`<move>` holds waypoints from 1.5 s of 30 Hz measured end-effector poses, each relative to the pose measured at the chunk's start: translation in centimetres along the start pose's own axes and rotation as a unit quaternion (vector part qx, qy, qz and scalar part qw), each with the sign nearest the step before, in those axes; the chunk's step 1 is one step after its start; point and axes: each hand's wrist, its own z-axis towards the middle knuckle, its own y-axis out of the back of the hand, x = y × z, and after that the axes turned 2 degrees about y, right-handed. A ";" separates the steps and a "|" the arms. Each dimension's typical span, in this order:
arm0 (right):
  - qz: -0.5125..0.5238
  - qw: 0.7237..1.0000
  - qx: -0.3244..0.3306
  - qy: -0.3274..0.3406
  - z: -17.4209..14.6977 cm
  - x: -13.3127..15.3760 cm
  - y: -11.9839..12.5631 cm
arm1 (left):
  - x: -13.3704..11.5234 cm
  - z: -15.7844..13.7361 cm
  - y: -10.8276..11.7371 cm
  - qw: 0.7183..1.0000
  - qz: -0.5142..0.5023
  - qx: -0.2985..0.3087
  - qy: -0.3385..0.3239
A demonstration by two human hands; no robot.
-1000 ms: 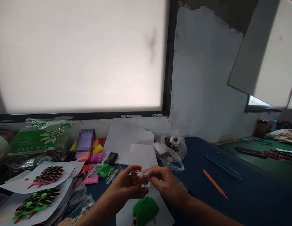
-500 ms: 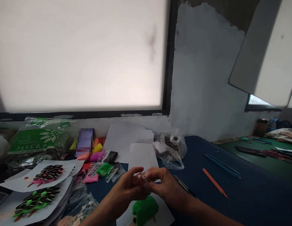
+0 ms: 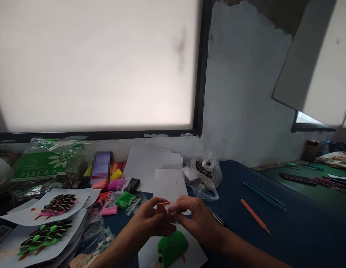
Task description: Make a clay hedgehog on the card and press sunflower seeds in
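Both hands meet above a white card (image 3: 146, 249) that bears a green clay hedgehog body (image 3: 173, 245) with a dark eye and a small brown foot. My left hand (image 3: 150, 221) pinches a small plastic wrapper of clay (image 3: 171, 208); an orange-brown bit shows at its thumb and forefinger. On the other side, my right hand (image 3: 193, 216) grips the clear, crinkled plastic between thumb and fingers. How much clay is inside is hidden by the fingers.
Finished seed-hedgehog cards (image 3: 61, 206) are stacked at left, near coloured clay packets (image 3: 125, 200). Behind the hands lie white paper sheets (image 3: 150, 163) and a plastic bag of sunflower seeds (image 3: 205, 171). To the right are an orange tool (image 3: 255, 216) and blue tweezers (image 3: 263, 195).
The wrapper has turned between my hands, and the orange-brown bit now shows beside my left fingers. My left forefinger and thumb have shifted slightly. The card stays beneath.
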 end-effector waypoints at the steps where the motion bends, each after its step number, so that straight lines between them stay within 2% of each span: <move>1: 0.000 1.000 0.005 -0.002 0.0 0.0 0.0 | 0.3 0.2 0.0 1.000 -0.003 -0.006 -0.003; 5: -0.005 1.000 0.013 0.003 -0.2 -0.4 -0.4 | 0.8 0.6 -0.2 1.000 0.006 -0.010 -0.003; 10: -0.043 0.998 -0.006 0.034 -0.2 -0.5 -0.5 | -0.3 -0.1 -0.6 0.999 0.040 0.012 0.002; 14: -0.080 0.996 -0.008 0.040 -0.1 0.0 -0.2 | -0.8 -0.5 0.0 0.999 0.020 0.035 0.006; 19: -0.029 0.999 0.001 0.033 0.0 -0.1 -0.3 | 0.0 0.2 0.7 0.999 -0.018 0.051 -0.006; 24: -0.005 0.999 0.019 0.034 -0.1 -0.5 -0.5 | 0.8 0.6 0.4 0.999 -0.011 0.048 -0.010; 29: 0.028 0.999 0.006 -0.020 -0.1 -0.4 -0.4 | 0.9 0.5 0.3 0.999 -0.006 0.054 0.000; 34: -0.016 0.999 0.047 -0.013 0.0 -0.5 -0.2 | 1.3 0.7 0.3 0.999 -0.013 0.039 -0.005; 40: -0.091 0.995 0.005 0.040 -0.1 -1.0 -0.6 | 1.0 0.5 0.0 0.999 0.027 0.033 -0.013; 45: -0.089 0.995 -0.004 0.036 -0.2 -0.4 -0.4 | -0.2 -0.2 0.0 0.999 0.021 0.042 -0.009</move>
